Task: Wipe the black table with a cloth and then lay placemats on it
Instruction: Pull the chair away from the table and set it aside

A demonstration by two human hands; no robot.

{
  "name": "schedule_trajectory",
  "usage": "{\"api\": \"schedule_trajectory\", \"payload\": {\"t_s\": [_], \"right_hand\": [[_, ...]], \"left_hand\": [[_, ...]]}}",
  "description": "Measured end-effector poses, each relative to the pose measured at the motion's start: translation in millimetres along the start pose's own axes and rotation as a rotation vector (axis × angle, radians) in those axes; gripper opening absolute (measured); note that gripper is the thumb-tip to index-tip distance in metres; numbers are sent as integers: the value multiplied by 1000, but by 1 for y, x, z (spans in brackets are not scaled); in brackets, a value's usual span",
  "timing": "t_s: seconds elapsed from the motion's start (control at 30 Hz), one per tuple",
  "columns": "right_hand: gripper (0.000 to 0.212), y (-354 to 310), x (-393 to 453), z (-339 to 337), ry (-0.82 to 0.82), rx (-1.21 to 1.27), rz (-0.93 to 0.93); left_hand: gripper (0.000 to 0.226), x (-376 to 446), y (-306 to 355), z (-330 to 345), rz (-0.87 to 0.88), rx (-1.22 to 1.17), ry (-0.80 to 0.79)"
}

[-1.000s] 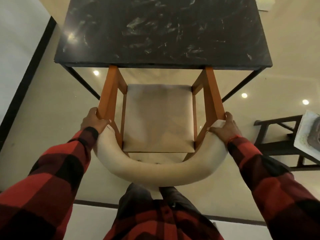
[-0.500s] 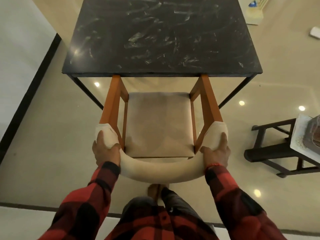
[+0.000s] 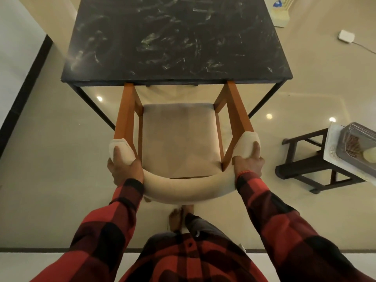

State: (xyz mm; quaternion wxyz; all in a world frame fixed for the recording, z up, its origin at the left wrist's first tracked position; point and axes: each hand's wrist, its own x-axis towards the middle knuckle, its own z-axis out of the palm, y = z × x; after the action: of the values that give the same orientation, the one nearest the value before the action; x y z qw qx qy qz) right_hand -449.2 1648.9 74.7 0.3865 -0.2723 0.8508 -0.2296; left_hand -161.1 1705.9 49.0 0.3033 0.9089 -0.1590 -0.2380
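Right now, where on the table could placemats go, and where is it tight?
The whole black table top is bare, only smeared. It is tight at the near edge: the chair, held by left hand and right hand, blocks it.

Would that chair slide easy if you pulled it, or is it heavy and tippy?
The chair probably slides easily, since the floor looks glossy. Its wooden frame suggests some weight; the left hand and right hand both grip its padded backrest. It looks wide, so probably not tippy.
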Motion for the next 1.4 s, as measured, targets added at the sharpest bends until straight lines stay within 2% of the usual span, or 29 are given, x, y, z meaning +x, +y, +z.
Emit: {"api": "schedule_trajectory", "payload": {"t_s": [0.4,0.73,0.97,1.13,1.23,1.4], "right_hand": [[86,6,8,-2,-36,-16,-40],[93,13,15,-11,-112,-47,-88],[94,14,20,-9,-125,-114,-120],[96,20,28,-19,-189,-175,-187],[95,25,40,-37,-254,-150,-225],[91,41,71,-78,-169,-175,-253]], "left_hand": [[73,-4,3,0,27,76,-22],[68,-3,-3,2,181,240,-17],[63,-6,-2,2,205,323,-41],[55,-7,7,6,485,616,-91],[57,-19,30,19,604,569,-241],[60,-54,83,66,726,451,-407]]}}
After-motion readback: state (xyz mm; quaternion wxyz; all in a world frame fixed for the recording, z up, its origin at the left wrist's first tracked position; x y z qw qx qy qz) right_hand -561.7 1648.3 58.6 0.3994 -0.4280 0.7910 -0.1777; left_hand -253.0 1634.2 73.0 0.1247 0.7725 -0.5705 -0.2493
